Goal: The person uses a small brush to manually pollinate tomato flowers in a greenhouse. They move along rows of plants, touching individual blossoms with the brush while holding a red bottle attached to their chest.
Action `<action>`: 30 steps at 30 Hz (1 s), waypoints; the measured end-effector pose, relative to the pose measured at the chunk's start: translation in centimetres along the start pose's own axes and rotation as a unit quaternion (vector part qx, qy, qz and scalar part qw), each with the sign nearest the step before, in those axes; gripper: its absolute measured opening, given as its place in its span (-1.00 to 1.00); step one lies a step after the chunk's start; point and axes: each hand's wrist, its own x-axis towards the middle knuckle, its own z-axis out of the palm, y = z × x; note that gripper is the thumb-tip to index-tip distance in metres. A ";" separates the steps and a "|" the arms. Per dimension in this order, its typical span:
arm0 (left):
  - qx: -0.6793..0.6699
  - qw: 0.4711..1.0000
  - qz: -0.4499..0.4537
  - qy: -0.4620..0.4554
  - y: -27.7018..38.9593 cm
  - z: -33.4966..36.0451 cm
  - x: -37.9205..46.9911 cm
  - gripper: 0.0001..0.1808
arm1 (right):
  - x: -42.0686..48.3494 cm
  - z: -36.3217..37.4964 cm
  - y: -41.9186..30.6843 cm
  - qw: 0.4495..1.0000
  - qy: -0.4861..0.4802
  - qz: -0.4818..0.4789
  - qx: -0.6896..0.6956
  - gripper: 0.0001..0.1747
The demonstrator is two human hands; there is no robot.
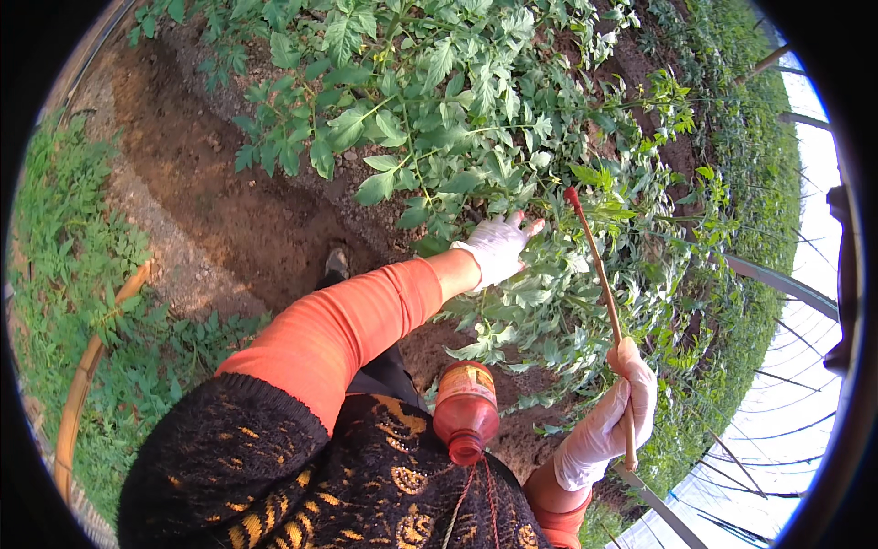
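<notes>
My right hand (634, 398), in a thin whitish glove, grips a slender wooden stick (602, 274) with a red, thickened tip. The stick slants upward, its tip in front of tomato foliage. Among the leaves of a tomato plant (480, 151), my left hand (499, 248) reaches out in the same kind of glove, fingers spread. Leaves hide part of what its fingertips touch. Against my chest hangs a clear plastic bottle (466, 412) on a cord (490, 501); its neck is uncapped, red colours its inside, and a label wraps it.
Bare soil (206, 206) forms a path on the left, with my shoe (337, 262) on it. More green plants (75, 206) and a curved wooden pole (86, 384) stand at far left. At right, a slanted beam (775, 281) crosses before translucent greenhouse sheeting (775, 412).
</notes>
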 end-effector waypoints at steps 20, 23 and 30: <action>-0.001 1.000 0.005 0.009 -1.2 0.4 -0.4 -0.15 | 1.3 3.1 1.5 0.999 -0.036 0.008 -0.005 -0.81; -0.008 1.000 0.000 0.010 -1.4 0.3 -0.6 -0.14 | 1.3 3.2 1.7 0.999 -0.008 -0.008 0.032 -0.84; -0.006 1.000 -0.001 0.013 -1.6 0.4 -0.8 -0.13 | 1.1 3.6 0.7 0.996 -0.025 0.002 0.084 -0.84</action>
